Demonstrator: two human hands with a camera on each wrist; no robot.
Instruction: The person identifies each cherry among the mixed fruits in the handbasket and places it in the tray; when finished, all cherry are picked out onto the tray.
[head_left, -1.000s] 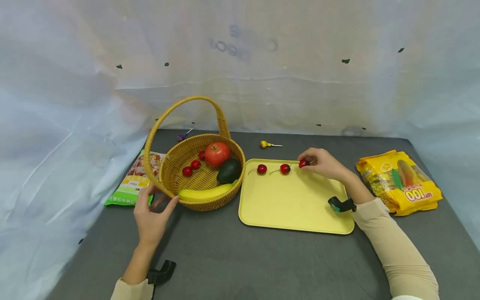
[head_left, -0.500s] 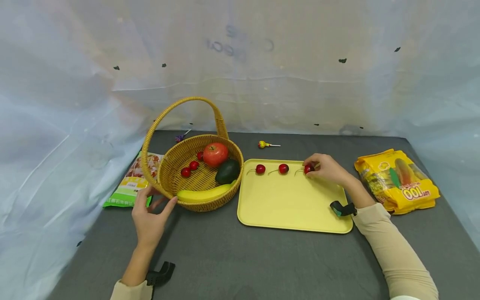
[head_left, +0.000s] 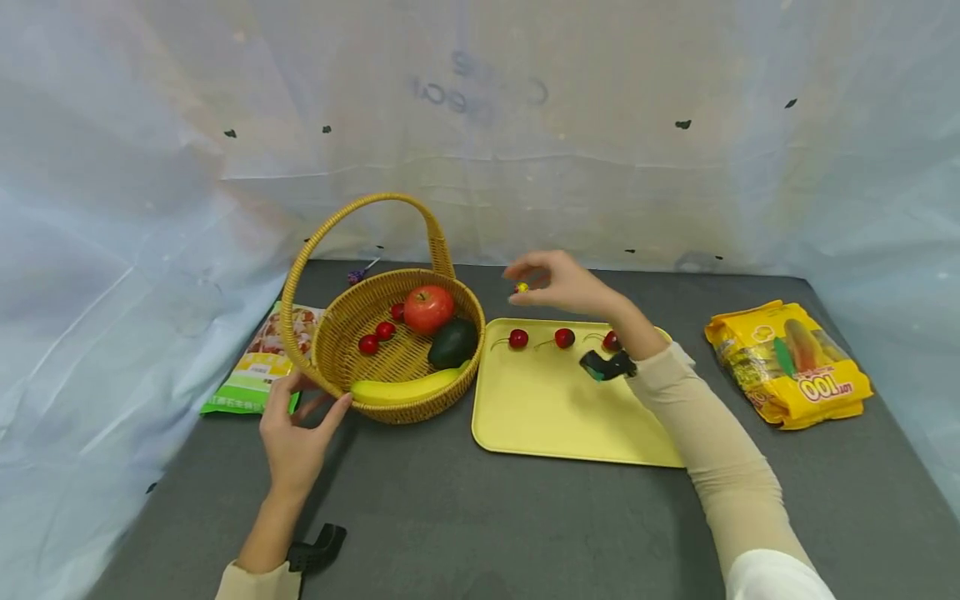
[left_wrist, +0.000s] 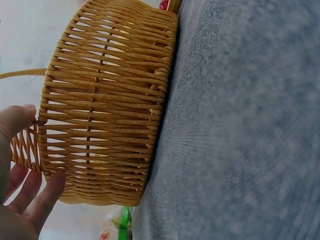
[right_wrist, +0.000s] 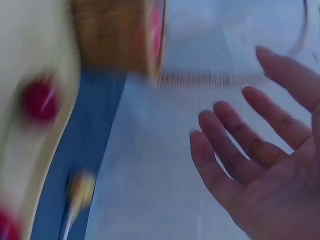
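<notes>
My left hand [head_left: 303,410] rests with spread, straight fingers against the near-left wall of a wicker basket [head_left: 450,398]; in the left wrist view the fingers [left_wrist: 46,194] touch the weave [left_wrist: 110,100] by the handle's base. The basket holds a red apple [head_left: 431,308], an avocado [head_left: 452,342], a banana [head_left: 405,387] and three cherries [head_left: 377,337]. My right hand [head_left: 536,279] hovers open and holds nothing above a lollipop [head_left: 522,287] behind the yellow tray [head_left: 570,417]. Three cherries [head_left: 564,337] lie in a row along the tray's far edge. The right wrist view is blurred, with the palm [right_wrist: 270,170] open.
A green snack packet [head_left: 258,367] lies left of the basket, partly under it. A yellow bag [head_left: 787,362] sits at the right. A small purple sweet [head_left: 360,273] lies behind the basket. White sheeting walls in the grey tabletop [head_left: 465,517] on three sides.
My right hand set the third cherry on the tray, let go, and moved up and left over the lollipop. The left hand stayed on the basket.
</notes>
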